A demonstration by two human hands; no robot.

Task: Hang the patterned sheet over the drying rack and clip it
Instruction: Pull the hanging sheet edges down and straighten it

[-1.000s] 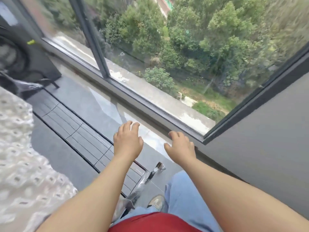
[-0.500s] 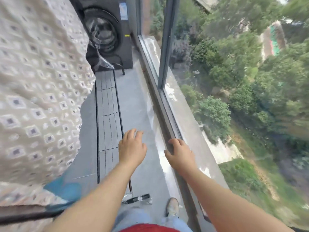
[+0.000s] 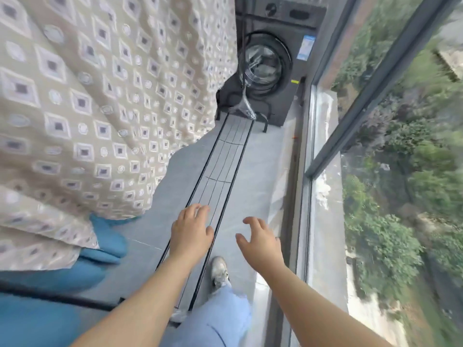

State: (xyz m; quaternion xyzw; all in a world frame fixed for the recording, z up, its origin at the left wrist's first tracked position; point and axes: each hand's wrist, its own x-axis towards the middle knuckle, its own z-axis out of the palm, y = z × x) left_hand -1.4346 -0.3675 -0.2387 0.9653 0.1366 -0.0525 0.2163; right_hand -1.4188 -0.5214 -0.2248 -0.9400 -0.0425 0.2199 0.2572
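The patterned sheet (image 3: 95,96), beige with grey and white diamonds, hangs in folds and fills the upper left of the head view. A blue cloth (image 3: 75,271) shows under its lower edge. A dark rack bar (image 3: 55,299) crosses the lower left beneath the blue cloth. My left hand (image 3: 191,234) hovers over the floor to the right of the sheet, fingers loosely curled, holding nothing. My right hand (image 3: 259,242) is beside it, fingers spread and empty. Neither hand touches the sheet. No clip is visible.
A dark washing machine (image 3: 273,61) stands at the far end of the narrow balcony. A floor drain grate (image 3: 220,176) runs along the grey floor. A tall window (image 3: 375,121) with a dark frame lines the right side. My shoe (image 3: 219,270) is below my hands.
The view has swung left from the window towards the sheet and the washing machine. Both hands stay out in front and empty; the right hand's fingers have spread wider.
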